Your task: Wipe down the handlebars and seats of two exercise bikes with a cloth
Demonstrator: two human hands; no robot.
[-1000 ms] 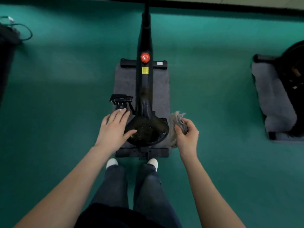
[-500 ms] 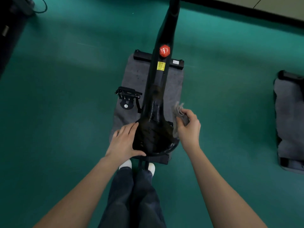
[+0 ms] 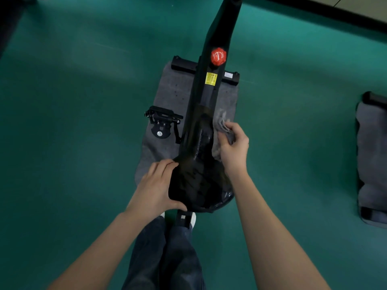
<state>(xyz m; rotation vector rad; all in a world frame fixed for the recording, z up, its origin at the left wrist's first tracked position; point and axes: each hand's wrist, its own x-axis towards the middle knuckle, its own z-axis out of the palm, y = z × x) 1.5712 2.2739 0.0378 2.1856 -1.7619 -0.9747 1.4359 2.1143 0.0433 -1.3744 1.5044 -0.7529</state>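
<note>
Seat: the black seat (image 3: pixel 201 181) sits mid-view, nose towards 12 o'clock and broad end towards the person's legs. Its top has a patchy sheen that looks like damp, so I'd say some of it has been wiped.
Cloth: a grey, bunched cloth (image 3: pixel 222 126) lies against the right flank of the seat's nose, at about 1 o'clock from the seat's middle.
Right hand: the right hand (image 3: pixel 234 147) has its fingers grasping the cloth and holds it to the side of the nose.
Left hand: the left hand (image 3: pixel 155 189) is at the seat's 8 o'clock. Its fingers are wrapped over the left edge and the thumb runs along the rear rim, steadying the seat.
Bike: the frame runs up towards 12 o'clock past a red knob (image 3: pixel 218 56). A pedal (image 3: pixel 163 120) sticks out at 10 o'clock, over a grey mat (image 3: pixel 171 91).
Handlebars: they are out of view beyond 12 o'clock, so I cannot tell whether they are wiped.
Second bike: only another mat (image 3: pixel 370 155) shows at 3 o'clock, well apart, and neither its seat nor its bars are in sight.
Done: by my reckoning, part of this seat's top.
Left: probably the nose and sides of this seat, then the other bike. These handlebars may also need doing.
</note>
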